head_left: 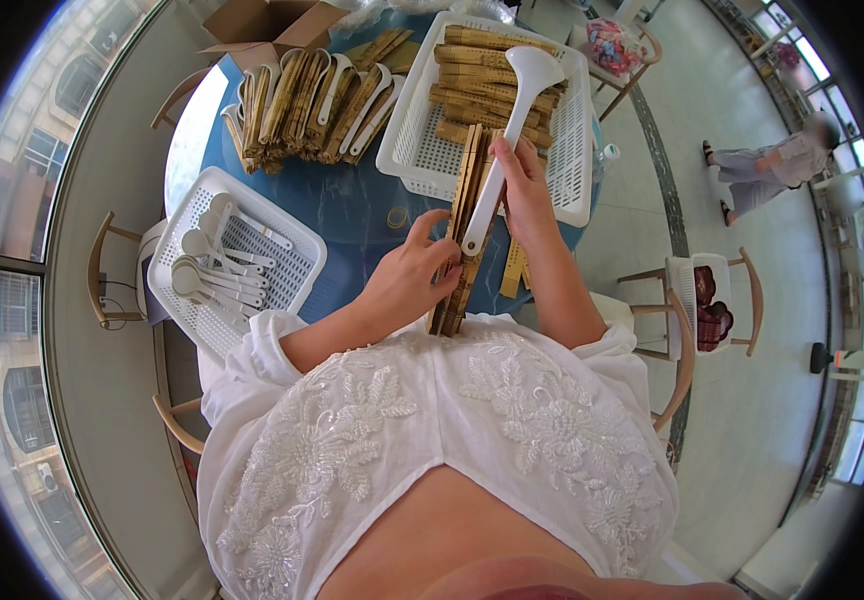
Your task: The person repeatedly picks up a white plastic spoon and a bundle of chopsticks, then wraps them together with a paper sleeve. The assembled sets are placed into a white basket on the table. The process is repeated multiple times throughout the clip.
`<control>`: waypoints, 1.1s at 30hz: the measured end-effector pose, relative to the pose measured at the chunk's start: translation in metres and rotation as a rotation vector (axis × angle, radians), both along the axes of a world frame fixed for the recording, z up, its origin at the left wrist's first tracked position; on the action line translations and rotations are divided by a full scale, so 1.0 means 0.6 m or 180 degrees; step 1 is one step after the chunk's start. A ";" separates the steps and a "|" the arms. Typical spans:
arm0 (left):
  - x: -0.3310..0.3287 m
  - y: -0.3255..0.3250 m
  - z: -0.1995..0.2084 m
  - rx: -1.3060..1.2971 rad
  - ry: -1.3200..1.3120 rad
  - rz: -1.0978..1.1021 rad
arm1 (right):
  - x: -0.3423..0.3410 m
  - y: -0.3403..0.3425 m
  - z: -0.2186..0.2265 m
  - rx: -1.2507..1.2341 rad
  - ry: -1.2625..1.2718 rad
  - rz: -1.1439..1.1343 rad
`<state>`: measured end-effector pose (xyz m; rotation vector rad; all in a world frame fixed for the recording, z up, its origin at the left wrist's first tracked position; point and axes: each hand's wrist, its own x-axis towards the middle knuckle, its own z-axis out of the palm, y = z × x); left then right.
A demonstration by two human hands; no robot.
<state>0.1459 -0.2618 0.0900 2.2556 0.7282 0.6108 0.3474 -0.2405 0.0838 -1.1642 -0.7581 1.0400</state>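
A white ladle (488, 195) slants across my front, its bowl up and away from me. My right hand (524, 185) is closed on its handle, beside a bundle of flat yellow-brown strips with dark markings (464, 200). The bundle stands on end, its lower end near my blouse. Bent and spread, the fingers of my left hand (410, 268) rest at the bundle's left edge; whether they press on it is hard to see. A rubber band (397, 217) lies on the blue table (352, 215). More strips (514, 268) lie beyond my right wrist.
Bundles of strips with white ladles (312, 105) stand at the table's far left. One white basket (414, 140) holds stacked strips; another (302, 245), at the left, holds white ladles. A cardboard box (267, 25) is behind. Chairs (112, 270) surround the table; a person (782, 165) is at the right.
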 end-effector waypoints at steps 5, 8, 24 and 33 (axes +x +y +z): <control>0.000 -0.003 0.011 -0.0143 0.0084 0.0170 | 0.002 0.000 -0.003 0.0017 -0.0087 -0.0023; -0.004 -0.001 0.003 0.0154 0.0093 0.0124 | 0.005 0.001 -0.008 0.0013 -0.0129 -0.0002; 0.001 0.012 0.012 0.0310 0.0327 -0.0384 | 0.003 0.003 -0.016 0.0049 -0.0219 -0.0058; 0.008 0.014 -0.009 0.1038 -0.0106 -0.0561 | 0.002 0.001 -0.005 0.0207 0.0125 -0.0136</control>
